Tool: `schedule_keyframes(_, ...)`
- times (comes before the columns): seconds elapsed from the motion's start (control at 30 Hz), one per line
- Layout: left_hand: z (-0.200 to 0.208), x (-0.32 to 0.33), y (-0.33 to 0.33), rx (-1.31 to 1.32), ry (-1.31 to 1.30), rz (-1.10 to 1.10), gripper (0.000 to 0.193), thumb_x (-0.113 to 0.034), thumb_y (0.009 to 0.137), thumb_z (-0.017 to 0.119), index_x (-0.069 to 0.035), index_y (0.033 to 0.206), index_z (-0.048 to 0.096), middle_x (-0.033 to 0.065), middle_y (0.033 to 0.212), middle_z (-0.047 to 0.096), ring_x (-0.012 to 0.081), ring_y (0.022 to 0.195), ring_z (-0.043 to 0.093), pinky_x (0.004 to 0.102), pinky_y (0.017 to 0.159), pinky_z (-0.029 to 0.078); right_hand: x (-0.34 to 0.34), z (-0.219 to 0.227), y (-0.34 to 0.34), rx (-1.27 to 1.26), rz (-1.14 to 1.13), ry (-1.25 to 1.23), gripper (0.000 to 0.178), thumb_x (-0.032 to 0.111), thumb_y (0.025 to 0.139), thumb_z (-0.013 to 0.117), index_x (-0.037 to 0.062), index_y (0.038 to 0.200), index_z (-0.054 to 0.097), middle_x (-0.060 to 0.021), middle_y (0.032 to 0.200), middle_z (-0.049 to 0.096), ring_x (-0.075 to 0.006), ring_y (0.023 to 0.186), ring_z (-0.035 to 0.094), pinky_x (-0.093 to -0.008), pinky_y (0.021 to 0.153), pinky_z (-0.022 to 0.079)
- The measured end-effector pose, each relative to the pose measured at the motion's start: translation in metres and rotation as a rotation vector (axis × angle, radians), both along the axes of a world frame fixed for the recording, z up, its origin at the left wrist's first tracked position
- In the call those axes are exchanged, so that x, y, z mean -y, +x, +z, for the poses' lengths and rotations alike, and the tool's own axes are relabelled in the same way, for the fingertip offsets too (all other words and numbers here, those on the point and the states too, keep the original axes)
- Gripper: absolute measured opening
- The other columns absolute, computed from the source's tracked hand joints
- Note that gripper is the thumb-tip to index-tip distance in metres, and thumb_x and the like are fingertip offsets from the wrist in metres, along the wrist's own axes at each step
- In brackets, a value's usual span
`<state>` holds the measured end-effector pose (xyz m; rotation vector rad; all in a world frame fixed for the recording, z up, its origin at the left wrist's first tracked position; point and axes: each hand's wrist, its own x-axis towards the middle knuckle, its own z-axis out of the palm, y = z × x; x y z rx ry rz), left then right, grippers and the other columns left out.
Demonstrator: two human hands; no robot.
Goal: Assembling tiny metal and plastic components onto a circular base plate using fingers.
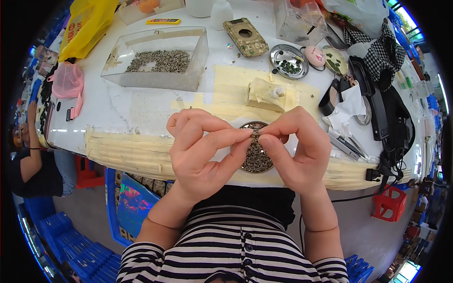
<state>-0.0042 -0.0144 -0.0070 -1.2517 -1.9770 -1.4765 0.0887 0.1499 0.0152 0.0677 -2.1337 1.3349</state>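
My left hand [203, 153] and my right hand [304, 153] meet fingertip to fingertip at the table's near edge. Each is closed in a pinch of thumb and forefinger. Whatever lies between the fingertips is too small and too covered to name. Right beneath them is a round, metal-rimmed dish [257, 160] of small grey-brown metallic-looking pieces, partly hidden by my fingers. Just beyond the hands, a block wrapped in cream tape [266, 94] carries a small whitish knob on top.
A clear box [196, 81] of similar small pieces stands at the back left. Behind the block are a camouflage-patterned case [246, 37] and a round metal tin [302, 70] with dark green bits. Tweezers [351, 146] lie at right. Cream tape [122, 148] covers the front edge.
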Motion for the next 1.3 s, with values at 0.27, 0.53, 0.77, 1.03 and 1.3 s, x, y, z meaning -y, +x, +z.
schedule_keyframes(0.27,0.002,0.001,0.0,0.074,0.031,-0.013,0.029,-0.002,0.068,0.084,-0.014,0.094,0.078,-0.0034,0.083,0.063,0.016,0.078,0.055,0.0329,0.076,0.032,0.004,0.001,0.0,-0.065,-0.079,0.209,0.019,0.005,0.073,0.083,0.0061,0.092,0.077,-0.0039,0.079,0.067,-0.0195,0.069,0.06,-0.0292,0.06,0.046)
schedule_keyframes(0.53,0.006,0.004,-0.001,0.038,-0.007,-0.1,0.028,0.003,0.07,0.081,-0.009,0.096,0.078,0.0007,0.086,0.063,0.0186,0.083,0.052,0.0322,0.077,0.038,0.004,0.002,0.001,0.137,0.095,-0.129,0.012,0.005,0.081,0.078,0.0022,0.092,0.075,-0.0069,0.081,0.067,-0.0182,0.069,0.059,-0.0259,0.061,0.045)
schedule_keyframes(0.77,0.001,0.003,0.0,0.08,0.016,-0.032,0.031,-0.001,0.067,0.084,-0.015,0.094,0.078,-0.004,0.084,0.064,0.0155,0.08,0.056,0.0325,0.078,0.032,-0.013,0.009,-0.003,-0.021,-0.356,0.212,0.011,0.006,0.083,0.077,0.0028,0.092,0.073,-0.0057,0.082,0.066,-0.0191,0.072,0.057,-0.0279,0.061,0.045)
schedule_keyframes(1.03,0.002,0.001,0.0,0.09,0.013,-0.026,0.03,0.0,0.068,0.084,-0.014,0.094,0.078,-0.0035,0.084,0.064,0.0164,0.08,0.056,0.0328,0.078,0.032,-0.025,0.01,-0.018,-0.029,-0.451,0.604,0.014,0.005,0.08,0.079,0.0058,0.094,0.075,-0.0054,0.083,0.062,-0.0215,0.08,0.054,-0.0314,0.069,0.043)
schedule_keyframes(1.3,0.001,0.002,0.0,0.1,0.011,-0.021,0.03,0.0,0.069,0.083,-0.014,0.094,0.078,-0.0033,0.083,0.064,0.0167,0.08,0.055,0.0327,0.078,0.032,-0.021,0.011,-0.006,-0.198,-0.373,0.203,0.009,0.003,0.083,0.077,0.003,0.09,0.072,-0.0045,0.083,0.065,-0.0192,0.081,0.055,-0.0298,0.073,0.045)
